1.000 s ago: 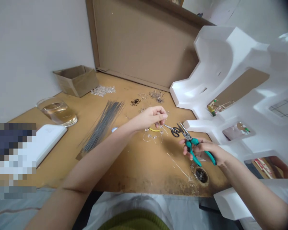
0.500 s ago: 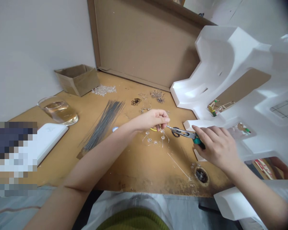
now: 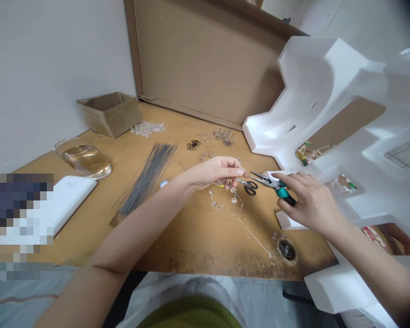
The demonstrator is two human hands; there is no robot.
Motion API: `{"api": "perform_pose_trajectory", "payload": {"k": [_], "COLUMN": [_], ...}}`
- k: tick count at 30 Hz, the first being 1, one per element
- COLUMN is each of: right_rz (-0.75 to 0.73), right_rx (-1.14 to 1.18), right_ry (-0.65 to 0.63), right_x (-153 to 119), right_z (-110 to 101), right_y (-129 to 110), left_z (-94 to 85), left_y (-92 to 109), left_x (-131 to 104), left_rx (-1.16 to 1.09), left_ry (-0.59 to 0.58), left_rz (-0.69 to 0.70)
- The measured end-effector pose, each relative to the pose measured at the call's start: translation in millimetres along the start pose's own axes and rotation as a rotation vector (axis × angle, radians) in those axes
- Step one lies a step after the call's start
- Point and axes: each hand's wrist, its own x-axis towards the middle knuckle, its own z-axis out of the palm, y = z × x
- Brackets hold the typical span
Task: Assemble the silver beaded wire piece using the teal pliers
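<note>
My left hand (image 3: 213, 171) pinches a thin wire strung with clear beads (image 3: 233, 197), which hangs down over the brown table (image 3: 191, 228). My right hand (image 3: 309, 202) grips green-handled pliers (image 3: 276, 187), their jaws pointing left and close to my left fingertips. Small black-handled scissors (image 3: 250, 187) lie on the table just below the plier jaws. A yellow piece shows under my left fingers.
A bundle of grey wires (image 3: 146, 175), black rings (image 3: 193, 145), clear beads (image 3: 147, 128), a small cardboard box (image 3: 110, 113), a glass dish (image 3: 84, 157) and a white device (image 3: 66, 200) lie left. White foam packing (image 3: 328, 114) fills the right. A round hole (image 3: 287, 249) is near the front edge.
My right hand turned the pliers from upright to pointing left and brought their jaws up to my left fingertips. The beaded wire shifted slightly right with my left hand.
</note>
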Motion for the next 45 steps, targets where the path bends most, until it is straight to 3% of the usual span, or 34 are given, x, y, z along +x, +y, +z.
{"api": "perform_pose_trajectory", "payload": {"k": [12, 19, 27, 37, 45], "right_rz": [0.007, -0.222, -0.367, -0.426, -0.406], "right_rx": [-0.047, -0.366, -0.458, -0.517, -0.476], "right_ry": [-0.064, -0.005, 0.018, 0.043, 0.016], "right_x": [1.2, -6.0, 4.3, 10.6, 11.3], "right_z": [3.1, -5.9, -19.4, -23.8, -21.6], "right_y": [-3.2, 7.0, 0.8, -2.8, -3.0], "left_z": [4.3, 1.3, 2.8, 3.4, 4.0], "left_y": [-2.0, -2.8, -3.7, 0.9, -5.1], "left_x": [2.8, 4.4, 5.3, 3.7, 7.2], "left_rx": [0.095, 0.101, 0.104, 0.077, 0.078], "left_ry": [0.081, 0.168, 0.187, 0.192, 0.218], "left_rz": [0.030, -0.042, -0.087, -0.144, -0.092]}}
